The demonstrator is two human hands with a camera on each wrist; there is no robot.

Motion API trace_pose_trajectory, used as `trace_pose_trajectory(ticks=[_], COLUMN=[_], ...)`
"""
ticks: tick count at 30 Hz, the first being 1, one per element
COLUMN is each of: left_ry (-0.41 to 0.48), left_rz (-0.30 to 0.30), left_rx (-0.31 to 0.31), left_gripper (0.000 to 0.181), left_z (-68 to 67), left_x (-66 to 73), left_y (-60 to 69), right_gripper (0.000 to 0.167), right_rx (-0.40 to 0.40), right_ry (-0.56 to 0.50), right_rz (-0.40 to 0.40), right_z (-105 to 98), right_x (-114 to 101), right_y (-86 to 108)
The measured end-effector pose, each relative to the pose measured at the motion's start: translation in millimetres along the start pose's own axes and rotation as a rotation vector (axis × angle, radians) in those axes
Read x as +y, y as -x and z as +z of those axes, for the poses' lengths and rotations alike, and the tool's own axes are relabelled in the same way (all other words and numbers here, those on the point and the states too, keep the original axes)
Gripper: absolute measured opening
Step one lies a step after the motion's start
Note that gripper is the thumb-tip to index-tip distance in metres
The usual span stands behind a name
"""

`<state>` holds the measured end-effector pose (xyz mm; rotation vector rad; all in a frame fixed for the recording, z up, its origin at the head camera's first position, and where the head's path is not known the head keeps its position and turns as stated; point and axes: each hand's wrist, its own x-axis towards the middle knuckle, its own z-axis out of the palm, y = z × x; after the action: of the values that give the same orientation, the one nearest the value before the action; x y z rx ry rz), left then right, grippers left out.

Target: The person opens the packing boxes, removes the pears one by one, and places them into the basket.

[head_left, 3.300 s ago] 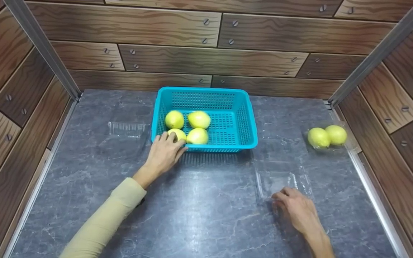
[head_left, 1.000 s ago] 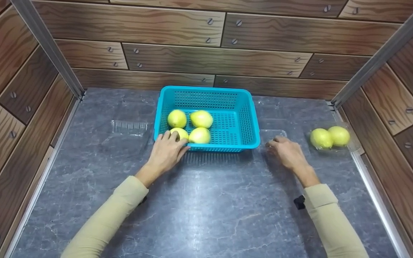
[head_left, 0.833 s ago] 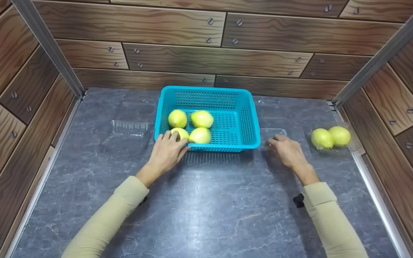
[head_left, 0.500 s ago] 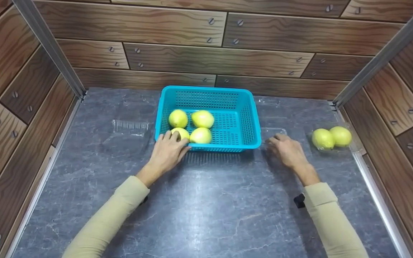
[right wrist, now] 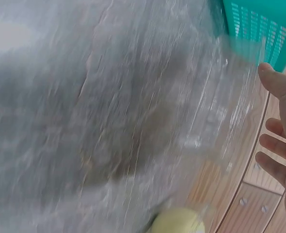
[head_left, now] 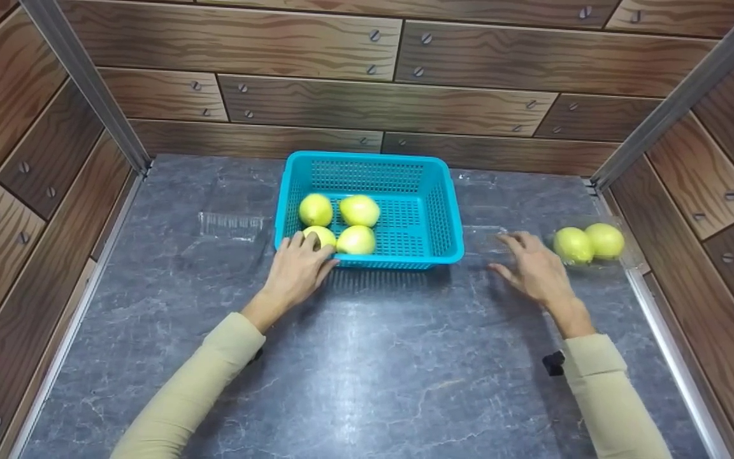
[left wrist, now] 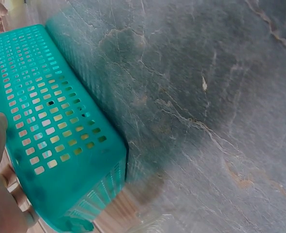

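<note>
While the left hand (head_left: 298, 264) curls round the near left part of the rim of a rectangular turquoise plastic basket with perforated walls (head_left: 399, 260), its fingertips reach inside over a round yellow fruit (head_left: 325, 234); I cannot tell whether they touch it. Three more yellow fruits (head_left: 355, 240) lie close by in the left half of the basket, which sits on the grey marbled tabletop (head_left: 399, 370) towards the back wall of printed wooden planks (head_left: 316, 102).

Just right of the basket lies a clear plastic container (right wrist: 220, 107), its outline faint. Beside it, the right hand (head_left: 538, 269) holds nothing, thumb and fingers spread well apart; whether any fingertip touches the plastic is unclear. Farther right, near the side wall, two yellow fruits side by side (head_left: 604, 241) rest in a transparent plastic tray (head_left: 633, 252). Left of the basket lies another piece of clear ridged plastic (head_left: 230, 227).
</note>
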<state>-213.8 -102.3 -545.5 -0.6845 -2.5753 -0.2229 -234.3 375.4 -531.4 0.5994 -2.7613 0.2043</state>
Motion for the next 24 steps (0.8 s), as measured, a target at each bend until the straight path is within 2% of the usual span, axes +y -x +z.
trace_pose_trajectory(ticks=[6,11,18,24], left_ry=[-0.031,-0.039,-0.025,-0.021], left_rz=[0.006,0.008,0.007,0.006], left_rx=[-0.002,0.003,0.007,0.011], left_gripper=[0.026,0.026,0.026,0.025], left_z=[-0.5,-0.8,-0.5,0.9], left_x=[0.3,0.2,-0.2,0.0], left_y=[1.2,1.5,0.8,0.2], right_gripper=[0.07,0.077,0.086,0.089], right_rx=[-0.042,-0.02,0.017,-0.017], right_ry=[0.01,0.028,0.025,0.02], right_rz=[0.068,0.088,0.14,0.177], right_z=[-12,-19,-18,-16], right_x=[18,36,66,90], right_y=[10.6,17.1,30.3,42.9])
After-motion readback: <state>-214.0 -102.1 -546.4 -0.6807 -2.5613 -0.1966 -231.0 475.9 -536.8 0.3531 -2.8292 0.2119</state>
